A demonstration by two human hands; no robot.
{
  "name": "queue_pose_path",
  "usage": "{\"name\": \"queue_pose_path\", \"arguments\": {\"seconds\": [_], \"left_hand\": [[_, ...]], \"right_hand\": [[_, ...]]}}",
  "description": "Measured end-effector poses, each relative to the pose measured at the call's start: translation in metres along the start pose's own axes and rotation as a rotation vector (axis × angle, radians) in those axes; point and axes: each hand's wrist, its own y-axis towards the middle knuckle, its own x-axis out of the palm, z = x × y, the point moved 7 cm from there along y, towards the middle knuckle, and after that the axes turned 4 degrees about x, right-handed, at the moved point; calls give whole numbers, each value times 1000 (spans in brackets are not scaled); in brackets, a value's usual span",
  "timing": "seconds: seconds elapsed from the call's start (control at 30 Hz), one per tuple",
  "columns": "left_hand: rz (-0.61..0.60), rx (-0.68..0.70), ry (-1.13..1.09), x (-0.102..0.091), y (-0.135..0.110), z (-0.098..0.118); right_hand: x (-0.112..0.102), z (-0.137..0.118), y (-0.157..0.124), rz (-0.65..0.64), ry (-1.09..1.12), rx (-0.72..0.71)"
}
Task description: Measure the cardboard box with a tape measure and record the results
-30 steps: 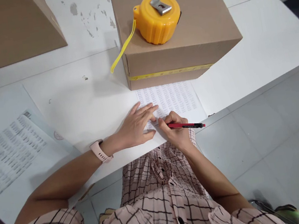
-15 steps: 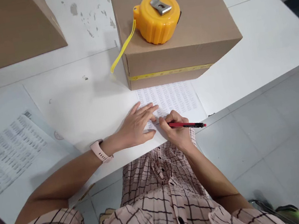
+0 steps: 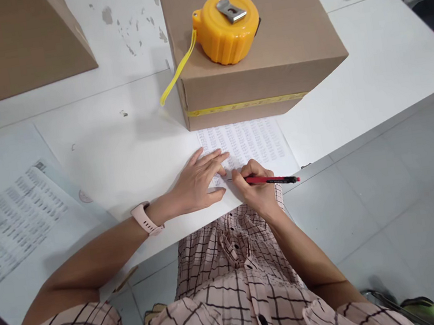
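My right hand (image 3: 258,186) grips a red and black mechanical pencil (image 3: 270,179), its tip down near the lower part of a printed sheet (image 3: 253,143). The sheet bears columns of small text, and its far end lies against or under a cardboard box (image 3: 262,85). Flat on the sheet's left side rests my left hand (image 3: 199,182), fingers spread and holding nothing. A yellow tape measure (image 3: 228,30) sits on top of the box, with a yellow strap hanging over the left edge. Across the box's near side runs a yellow band (image 3: 245,105).
A second cardboard box (image 3: 13,51) stands at the back left. Printed sheets (image 3: 18,225) lie on the left of the white table (image 3: 116,145). The table's near edge runs just in front of my body, with a tiled floor (image 3: 392,185) to the right.
The pencil and my right hand have shifted very slightly to the right. My left hand stays in place on the sheet.
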Motion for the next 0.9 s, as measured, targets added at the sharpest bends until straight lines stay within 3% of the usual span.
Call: {"name": "queue_pose_path", "arguments": {"seconds": [0.9], "left_hand": [[0, -4, 1, -1, 1, 1]], "right_hand": [[-1, 2, 0, 20, -21, 3]]}}
